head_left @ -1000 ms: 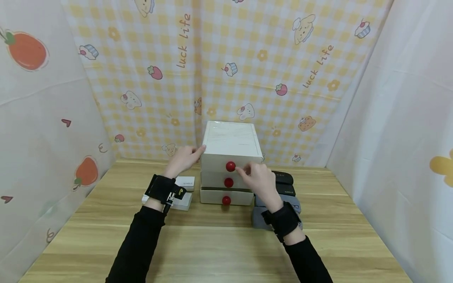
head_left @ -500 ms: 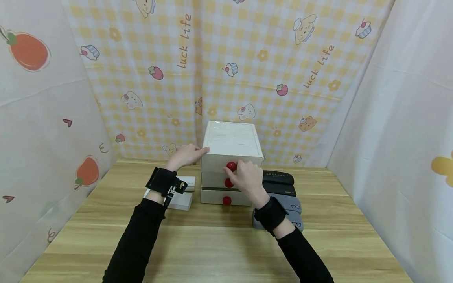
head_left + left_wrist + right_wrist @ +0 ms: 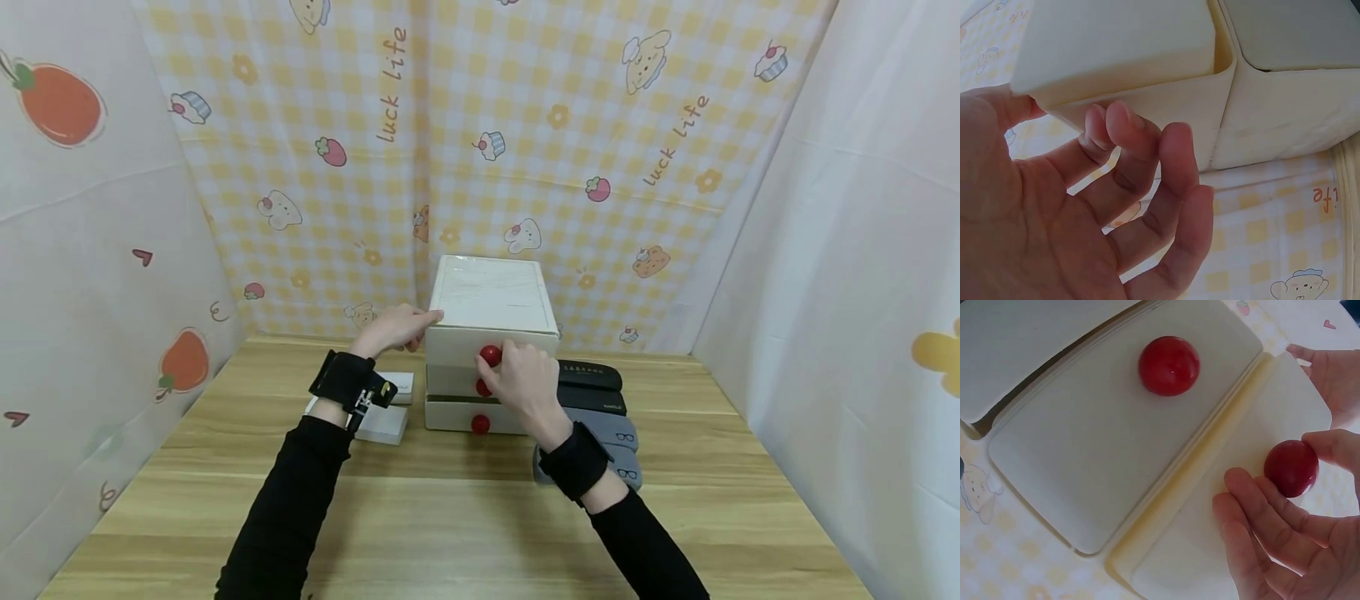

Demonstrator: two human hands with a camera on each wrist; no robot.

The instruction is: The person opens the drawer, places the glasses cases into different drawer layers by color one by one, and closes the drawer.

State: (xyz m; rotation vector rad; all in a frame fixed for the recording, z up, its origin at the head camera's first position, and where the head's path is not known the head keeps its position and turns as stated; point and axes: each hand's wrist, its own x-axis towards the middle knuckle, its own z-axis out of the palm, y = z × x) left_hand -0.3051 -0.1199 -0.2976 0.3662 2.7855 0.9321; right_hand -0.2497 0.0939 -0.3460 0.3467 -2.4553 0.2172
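Observation:
A white cabinet of stacked drawers (image 3: 495, 292) stands at the back of the table, a red ball knob on each drawer. My right hand (image 3: 525, 379) pinches the top drawer's knob (image 3: 1291, 467) between thumb and fingers. That top drawer (image 3: 1191, 550) stands slightly out of its shell in the right wrist view. The middle drawer's knob (image 3: 1169, 365) is untouched. At the cabinet's upper left front corner is my left hand (image 3: 393, 327), one digit on the top edge. Its other fingers (image 3: 1175, 156) bend loosely beside the side wall.
Right of the cabinet lie black glasses cases (image 3: 592, 375) and grey ones (image 3: 611, 429), in a row towards me. White boxes (image 3: 382, 425) sit on its left, partly behind my left wrist. A checked curtain (image 3: 337, 208) hangs close behind.
My right hand has moved left onto the top knob and taken hold of it. The top drawer has come out a little. My left hand has shifted slightly right onto the cabinet's corner.

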